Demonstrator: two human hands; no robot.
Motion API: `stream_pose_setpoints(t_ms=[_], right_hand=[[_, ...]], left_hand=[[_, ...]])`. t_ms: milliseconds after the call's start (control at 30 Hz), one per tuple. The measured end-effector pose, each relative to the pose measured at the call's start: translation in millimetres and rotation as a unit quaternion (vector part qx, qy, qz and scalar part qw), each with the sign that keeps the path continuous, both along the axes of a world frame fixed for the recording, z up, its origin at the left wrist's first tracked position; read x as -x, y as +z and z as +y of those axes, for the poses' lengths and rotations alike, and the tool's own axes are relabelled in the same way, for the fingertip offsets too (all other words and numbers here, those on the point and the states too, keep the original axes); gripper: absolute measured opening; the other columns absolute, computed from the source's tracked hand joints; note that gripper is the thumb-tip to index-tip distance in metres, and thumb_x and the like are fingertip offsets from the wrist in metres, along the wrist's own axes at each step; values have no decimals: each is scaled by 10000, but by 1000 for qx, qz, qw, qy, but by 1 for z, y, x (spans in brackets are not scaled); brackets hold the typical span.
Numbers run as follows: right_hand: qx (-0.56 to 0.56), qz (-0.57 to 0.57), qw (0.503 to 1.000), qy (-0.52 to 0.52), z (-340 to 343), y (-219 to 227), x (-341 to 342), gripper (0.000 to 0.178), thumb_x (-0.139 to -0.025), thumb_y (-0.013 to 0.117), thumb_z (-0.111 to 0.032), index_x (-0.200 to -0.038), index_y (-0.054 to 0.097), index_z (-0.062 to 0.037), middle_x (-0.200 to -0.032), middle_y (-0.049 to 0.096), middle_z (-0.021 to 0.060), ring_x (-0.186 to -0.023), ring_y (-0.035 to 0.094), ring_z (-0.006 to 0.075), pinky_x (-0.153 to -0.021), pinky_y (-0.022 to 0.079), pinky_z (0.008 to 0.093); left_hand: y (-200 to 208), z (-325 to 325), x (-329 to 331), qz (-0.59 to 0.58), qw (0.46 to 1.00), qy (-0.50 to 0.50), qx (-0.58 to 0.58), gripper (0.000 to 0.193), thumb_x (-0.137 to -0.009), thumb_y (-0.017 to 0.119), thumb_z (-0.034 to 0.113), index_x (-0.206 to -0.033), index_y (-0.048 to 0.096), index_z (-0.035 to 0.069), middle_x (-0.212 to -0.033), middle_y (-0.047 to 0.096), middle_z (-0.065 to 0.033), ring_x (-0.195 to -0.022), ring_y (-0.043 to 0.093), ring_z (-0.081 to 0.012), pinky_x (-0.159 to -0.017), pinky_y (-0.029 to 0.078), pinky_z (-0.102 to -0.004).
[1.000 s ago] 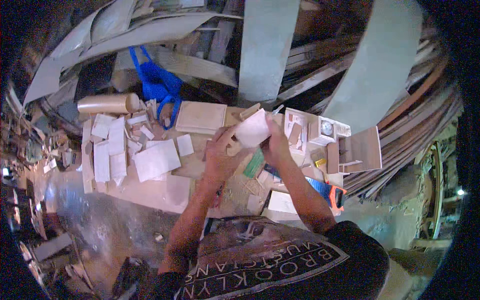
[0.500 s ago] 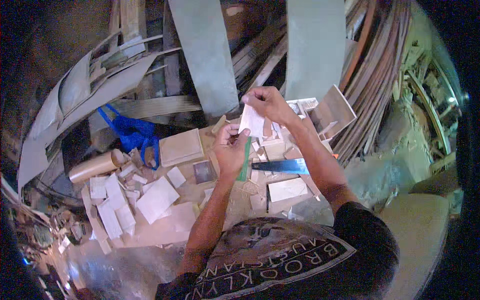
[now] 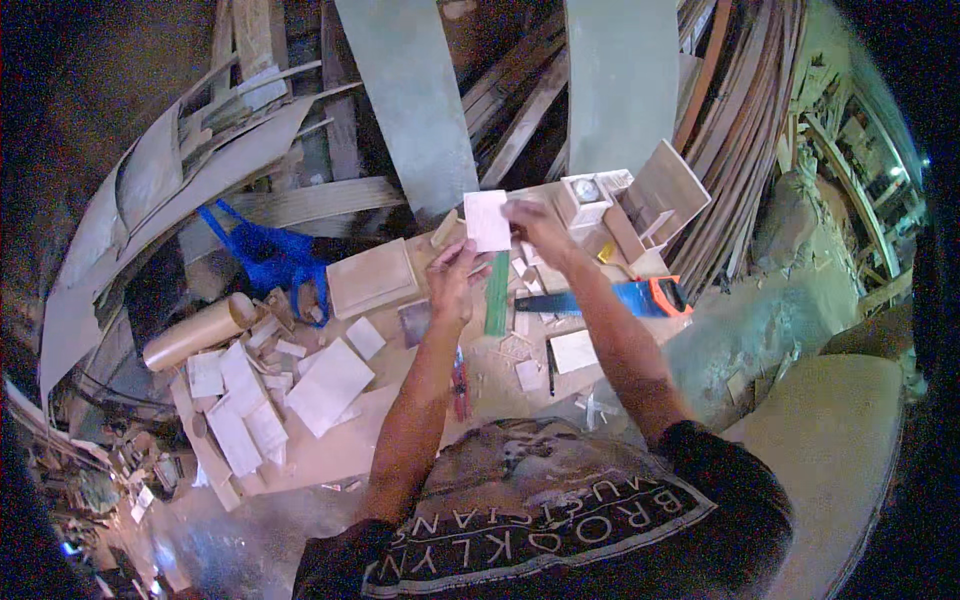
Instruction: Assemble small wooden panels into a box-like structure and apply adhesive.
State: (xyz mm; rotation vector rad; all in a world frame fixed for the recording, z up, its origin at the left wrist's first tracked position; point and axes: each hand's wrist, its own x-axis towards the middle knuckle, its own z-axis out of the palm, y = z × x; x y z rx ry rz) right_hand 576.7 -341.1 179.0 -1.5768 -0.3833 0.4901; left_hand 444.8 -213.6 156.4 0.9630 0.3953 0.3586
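Note:
Up above the workbench (image 3: 330,455), my left hand (image 3: 455,283) pinches the lower edge of a thin pale rectangular wood piece (image 3: 487,220). At that piece's right edge is my right hand (image 3: 540,230); its fingers are smeared by motion, so I cannot tell whether they grip it. Below the hands lies a green strip (image 3: 496,295). To its right rests a handsaw (image 3: 600,300) with a bluish blade and an orange and black handle, partly covered by my right forearm. A dark pencil-like stick (image 3: 550,368) lies beside a pale wood block (image 3: 573,352).
Several pale boards (image 3: 330,388) are scattered at the left, near a brown cylinder (image 3: 200,330) and a blue bag (image 3: 265,255). A flat wooden box (image 3: 372,280) sits behind them. At the far right stand a small box with a round dial (image 3: 585,198) and an open wooden box (image 3: 670,195).
The pale piece has turned to face me squarely. My right hand has moved from its top to its right edge, lower and farther right. More of the saw's handle now shows.

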Motion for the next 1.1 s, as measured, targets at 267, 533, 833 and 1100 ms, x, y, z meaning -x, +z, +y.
stream_pose_setpoints(t_ms=[267,533,833,1100], right_hand=[[-99,138,985,27,33,-85,64,241,-945,609,-270,-1076,665,-76,-921,646,-32,-827,581,77,-708,464,263],[-61,-8,997,53,69,-134,68,223,-944,613,-228,-1061,664,-46,-873,642,-21,-773,574,77,-666,459,243],[124,-81,959,240,76,-97,61,242,-949,589,-180,-1093,641,7,-867,643,-3,-774,585,95,-684,478,260],[-134,145,919,342,69,-74,94,807,-761,781,-172,-1429,343,-59,-1344,464,73,-1241,451,204,-1024,396,355]], left_hand=[[-81,44,36,64,993,12,102,325,-910,658,235,-1155,587,32,-976,667,-96,-869,686,-229,-670,553,-351],[-89,79,61,25,999,-3,21,349,-917,643,272,-1213,590,94,-997,656,-45,-887,643,-180,-654,525,-351],[-61,100,82,134,990,-4,-45,391,-889,673,265,-1212,591,60,-1082,626,-34,-929,625,-162,-718,534,-317],[-82,65,89,48,988,77,125,283,-897,670,184,-1151,583,93,-974,636,-12,-894,635,-144,-715,547,-296]])
